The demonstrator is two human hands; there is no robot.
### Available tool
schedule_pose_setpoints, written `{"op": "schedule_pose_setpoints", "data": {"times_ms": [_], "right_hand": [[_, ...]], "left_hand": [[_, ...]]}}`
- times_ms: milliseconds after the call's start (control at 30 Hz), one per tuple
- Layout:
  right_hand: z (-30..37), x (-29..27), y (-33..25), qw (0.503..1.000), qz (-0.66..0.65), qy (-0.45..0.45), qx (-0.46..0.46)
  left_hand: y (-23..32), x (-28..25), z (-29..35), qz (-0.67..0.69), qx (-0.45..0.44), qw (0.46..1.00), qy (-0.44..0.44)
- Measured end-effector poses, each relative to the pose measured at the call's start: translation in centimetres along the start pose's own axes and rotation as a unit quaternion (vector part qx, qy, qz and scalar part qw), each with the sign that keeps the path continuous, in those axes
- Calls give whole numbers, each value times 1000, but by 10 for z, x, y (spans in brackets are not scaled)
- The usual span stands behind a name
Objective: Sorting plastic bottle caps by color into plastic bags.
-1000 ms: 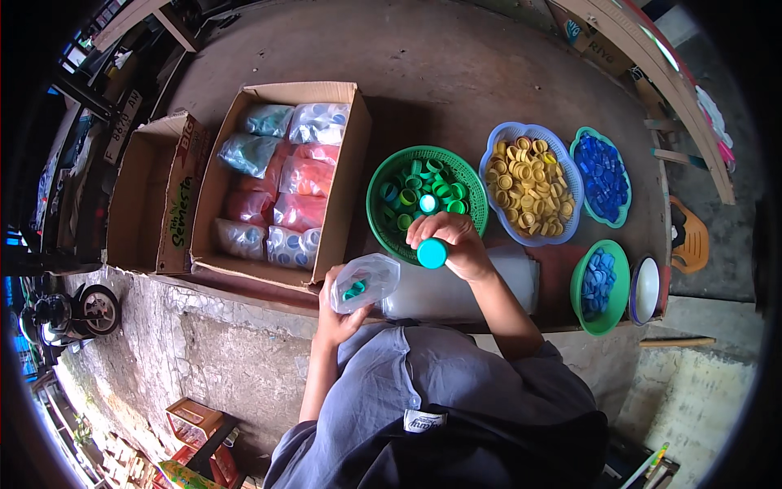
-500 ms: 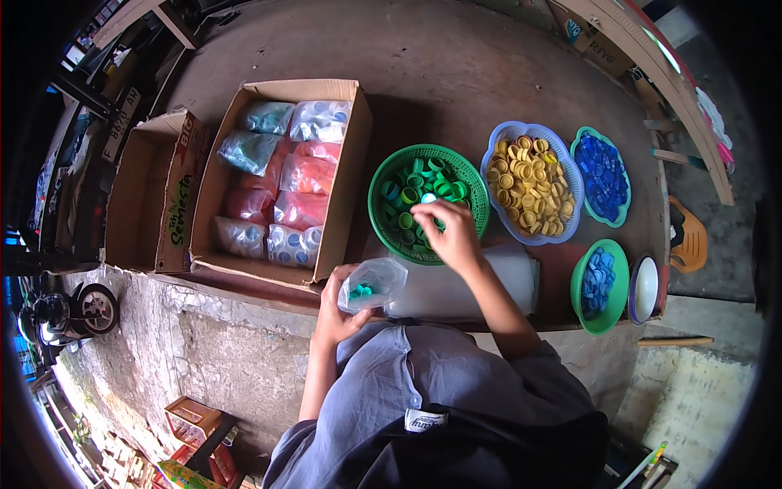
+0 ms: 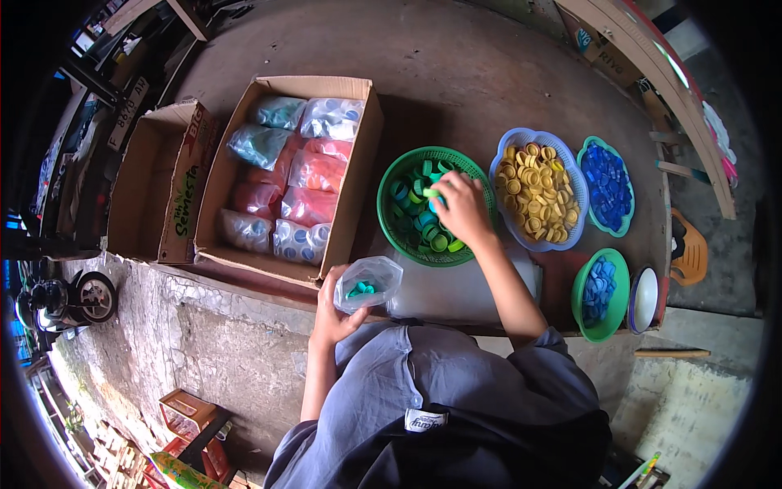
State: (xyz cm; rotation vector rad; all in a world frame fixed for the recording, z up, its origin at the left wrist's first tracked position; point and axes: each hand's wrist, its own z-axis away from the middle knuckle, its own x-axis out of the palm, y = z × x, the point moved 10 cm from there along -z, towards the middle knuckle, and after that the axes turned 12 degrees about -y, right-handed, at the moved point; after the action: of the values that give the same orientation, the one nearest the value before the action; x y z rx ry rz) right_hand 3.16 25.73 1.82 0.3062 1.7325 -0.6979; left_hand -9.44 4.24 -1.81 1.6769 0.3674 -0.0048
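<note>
My left hand [image 3: 330,312] is wrapped round a clear plastic bag [image 3: 383,292], its mouth spread wide. A few teal-green bottle caps [image 3: 361,289] lie inside it. Over the green mesh basket [image 3: 397,236], my right hand [image 3: 464,204] reaches down with bent fingers. A light green bottle cap [image 3: 430,193] shows at its fingertips, apparently pinched; the palm side is hidden. Loose caps [image 3: 438,243] in dark green, teal and lime fill the basket around the hand.
Left stands a cardboard box [image 3: 364,138] of filled cap bags, beside another open carton [image 3: 134,200]. Rightward are a lilac basket [image 3: 498,163] of yellow caps, a basket of dark blue caps [image 3: 607,183], a green bowl [image 3: 621,285] and a white bowl [image 3: 645,300]. Flat plastic bags [image 3: 464,295] lie near me.
My right hand has moved slightly right and up over the basket. A pale cap near its fingers no longer shows; a light green one does. My left hand still holds the bag.
</note>
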Motion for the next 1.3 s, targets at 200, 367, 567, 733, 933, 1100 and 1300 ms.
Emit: {"op": "schedule_pose_setpoints", "data": {"times_ms": [200,367,567,733,933,1100,1300], "right_hand": [[3,-1,-21,995,-72,-7,-64],[12,85,-40,983,75,-155,-59],[5,77,-19,974,-144,-165,55],[39,65,-6,712,-638,-236,173],[48,18,-50,469,-859,-195,56],[55,11,-59,532,-826,-177,66],[56,-35,-126,933,-279,-161,-158]], "left_hand": [[4,2,-5,14,-4,1000,-5],[12,7,-8,-8,5,1000,-17],[3,2,-1,2,-9,1000,8],[2,4,-2,-2,-13,1000,3],[7,12,-9,-10,0,999,-30],[15,16,-11,-23,9,999,-46],[16,17,-10,-13,18,999,-46]]}}
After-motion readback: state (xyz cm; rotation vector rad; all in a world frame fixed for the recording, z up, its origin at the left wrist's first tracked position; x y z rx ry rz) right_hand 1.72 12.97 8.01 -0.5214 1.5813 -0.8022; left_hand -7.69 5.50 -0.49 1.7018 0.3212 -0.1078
